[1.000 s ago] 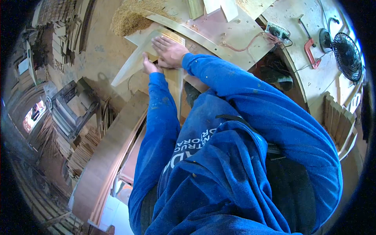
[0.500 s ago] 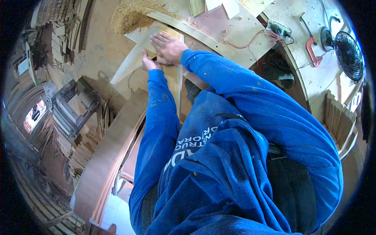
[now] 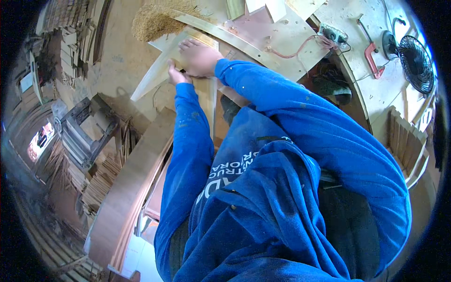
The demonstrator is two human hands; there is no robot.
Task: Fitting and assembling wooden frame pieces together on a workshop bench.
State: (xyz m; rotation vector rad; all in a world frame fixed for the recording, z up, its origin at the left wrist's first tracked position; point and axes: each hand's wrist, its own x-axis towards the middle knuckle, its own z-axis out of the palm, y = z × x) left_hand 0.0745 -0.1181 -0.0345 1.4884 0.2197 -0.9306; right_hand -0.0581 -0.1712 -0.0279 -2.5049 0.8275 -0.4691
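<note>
A pale, thin wooden board [image 3: 151,77] with a pointed lower-left end lies in front of me. Over it, my right hand [image 3: 201,58] is palm down with its fingers stretched out towards the upper left; the back of this hand is slightly blurred. Just below it, my left hand [image 3: 178,75] points its thumb upward. The other left fingers run under the right hand and stay hidden, so what they hold, if anything, does not show. A yellowish wooden piece [image 3: 202,89] extends from beneath both hands towards my body.
A sawdust heap [image 3: 162,22] lies beyond the board. A long curved wood strip [image 3: 235,40] crosses the worktop, near a power outlet box [image 3: 332,34] with a reddish cord. To the right are a red clamp [image 3: 373,61] and a black fan [image 3: 416,63]. Stacked curved panels [image 3: 134,183] stand at left.
The right hand has shifted slightly over the board and looks more blurred. Both hands stay together in nearly the same place, and the whole view has moved a little.
</note>
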